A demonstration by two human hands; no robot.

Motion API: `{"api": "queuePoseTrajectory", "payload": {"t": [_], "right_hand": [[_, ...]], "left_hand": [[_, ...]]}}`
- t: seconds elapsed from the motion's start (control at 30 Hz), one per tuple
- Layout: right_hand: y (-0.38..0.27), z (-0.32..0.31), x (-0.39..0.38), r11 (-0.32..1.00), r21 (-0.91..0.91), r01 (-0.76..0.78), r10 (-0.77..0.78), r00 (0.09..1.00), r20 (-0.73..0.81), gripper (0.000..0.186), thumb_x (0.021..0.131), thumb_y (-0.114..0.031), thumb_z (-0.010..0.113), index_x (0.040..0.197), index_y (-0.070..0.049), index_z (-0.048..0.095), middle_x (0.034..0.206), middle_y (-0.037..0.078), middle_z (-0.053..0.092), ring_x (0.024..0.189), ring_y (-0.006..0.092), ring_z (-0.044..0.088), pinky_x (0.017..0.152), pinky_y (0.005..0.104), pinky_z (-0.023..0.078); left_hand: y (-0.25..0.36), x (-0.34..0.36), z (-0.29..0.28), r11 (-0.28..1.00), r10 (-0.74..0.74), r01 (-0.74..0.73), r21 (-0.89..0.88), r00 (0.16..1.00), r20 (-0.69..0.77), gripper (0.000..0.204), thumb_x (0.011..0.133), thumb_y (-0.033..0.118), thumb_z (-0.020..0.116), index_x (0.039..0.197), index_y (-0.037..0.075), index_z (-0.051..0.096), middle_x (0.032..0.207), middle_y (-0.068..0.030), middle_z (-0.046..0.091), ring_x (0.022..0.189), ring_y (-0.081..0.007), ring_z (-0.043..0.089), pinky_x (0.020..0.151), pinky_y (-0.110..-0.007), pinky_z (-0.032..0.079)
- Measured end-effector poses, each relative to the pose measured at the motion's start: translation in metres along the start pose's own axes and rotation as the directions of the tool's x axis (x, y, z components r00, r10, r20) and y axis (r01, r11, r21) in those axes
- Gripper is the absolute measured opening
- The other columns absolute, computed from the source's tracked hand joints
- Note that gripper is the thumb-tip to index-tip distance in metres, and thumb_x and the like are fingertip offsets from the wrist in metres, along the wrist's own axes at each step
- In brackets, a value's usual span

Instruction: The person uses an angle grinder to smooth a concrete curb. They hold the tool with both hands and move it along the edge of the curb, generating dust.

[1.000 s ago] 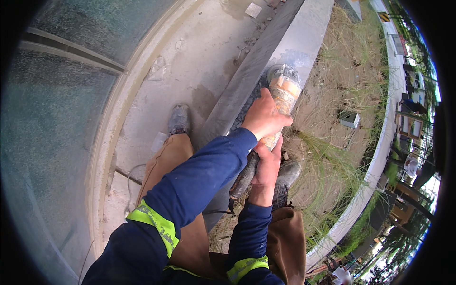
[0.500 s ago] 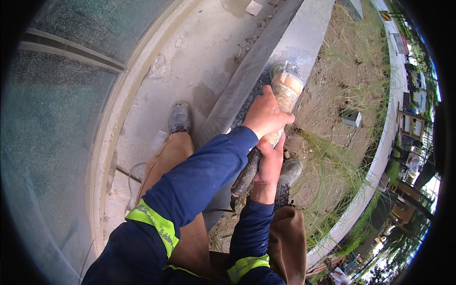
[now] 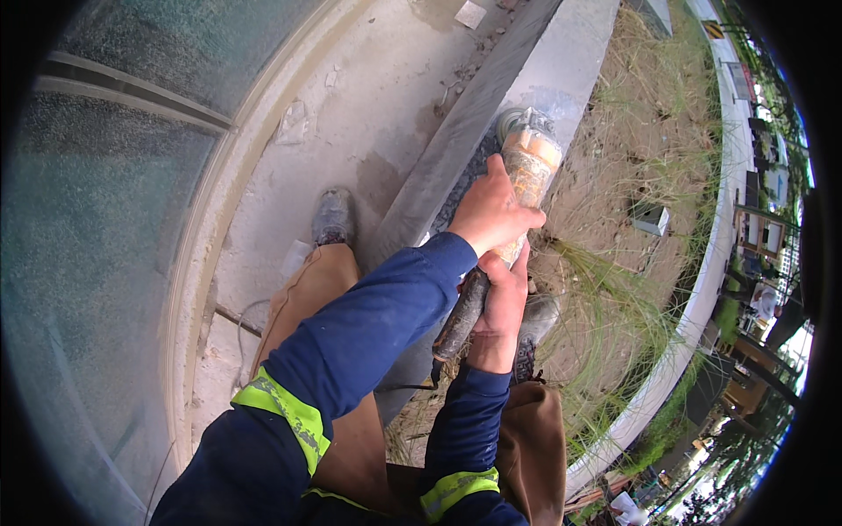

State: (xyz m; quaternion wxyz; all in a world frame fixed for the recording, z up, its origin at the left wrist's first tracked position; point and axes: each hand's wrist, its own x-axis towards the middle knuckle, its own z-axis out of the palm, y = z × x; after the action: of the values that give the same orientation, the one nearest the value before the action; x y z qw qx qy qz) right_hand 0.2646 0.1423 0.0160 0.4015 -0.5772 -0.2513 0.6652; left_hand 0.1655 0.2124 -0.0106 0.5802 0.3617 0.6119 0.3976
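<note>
An angle grinder (image 3: 531, 168), orange and caked with pale dust, lies along the top of a low concrete wall (image 3: 574, 53). My left hand (image 3: 495, 210) wraps over its body just behind the head. Farther back, my right hand (image 3: 503, 302) is closed round the same tool from the right side, its fingers partly hidden. The grinding disc (image 3: 507, 121) shows at the left of the head, against the wall top. A dark, worn rear part (image 3: 462, 320) of the tool points toward me, with a black cord hanging from its end.
Glass panels in a frame (image 3: 114, 219) curve along the left, beside a dusty concrete strip (image 3: 289, 167) with rubble. My boots (image 3: 333, 216) straddle the wall. Right of it lies soil with grass (image 3: 627, 298), a metal box-like piece (image 3: 649, 217) and a pale kerb (image 3: 645, 403).
The grinder's head has shifted slightly forward, and its rear part has swung a little to the right. Both hands keep their hold, with the right one moving slightly.
</note>
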Motion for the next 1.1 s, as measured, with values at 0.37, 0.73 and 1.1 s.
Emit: {"api": "queuePoseTrajectory", "payload": {"t": [0.37, 0.73, 1.1], "right_hand": [[-0.002, -0.001, 0.004, 0.997, -0.075, 0.020, -0.020, 1.000, 0.005, 0.081, 0.084, -0.001, 0.065, 0.155, -0.006, 0.026, 0.087, 0.012, 0.066, 0.058, 0.0220, 0.065, 0.050, 0.0348, 0.055], [-0.005, -0.001, 0.015, 0.997, -0.068, 0.041, -0.040, 0.999, 0.014, 0.071, 0.087, -0.001, 0.062, 0.151, -0.006, 0.032, 0.090, 0.012, 0.067, 0.060, 0.0218, 0.066, 0.050, 0.0339, 0.055], [0.002, -0.005, -0.011, 0.996, -0.087, -0.017, 0.016, 1.000, -0.015, 0.076, 0.084, -0.002, 0.066, 0.153, -0.008, 0.033, 0.090, 0.012, 0.066, 0.058, 0.0204, 0.065, 0.050, 0.0335, 0.055]], "left_hand": [[0.001, 0.002, -0.001, 0.999, 0.011, -0.010, -0.035, 1.000, 0.014, 0.092, 0.072, 0.028, 0.084, 0.135, -0.012, 0.031, 0.117, -0.0373, 0.064, 0.109, -0.0478, 0.067, 0.098, -0.047, 0.053], [-0.006, 0.006, 0.001, 0.998, 0.053, -0.053, -0.043, 0.998, 0.016, 0.108, 0.073, 0.028, 0.084, 0.147, -0.016, 0.020, 0.120, -0.0374, 0.063, 0.112, -0.0467, 0.067, 0.099, -0.045, 0.053], [0.002, -0.009, -0.005, 0.998, -0.059, 0.060, -0.009, 0.996, 0.069, 0.085, 0.075, 0.032, 0.085, 0.128, -0.013, 0.036, 0.119, -0.0338, 0.065, 0.111, -0.0405, 0.069, 0.095, -0.042, 0.054]]}}
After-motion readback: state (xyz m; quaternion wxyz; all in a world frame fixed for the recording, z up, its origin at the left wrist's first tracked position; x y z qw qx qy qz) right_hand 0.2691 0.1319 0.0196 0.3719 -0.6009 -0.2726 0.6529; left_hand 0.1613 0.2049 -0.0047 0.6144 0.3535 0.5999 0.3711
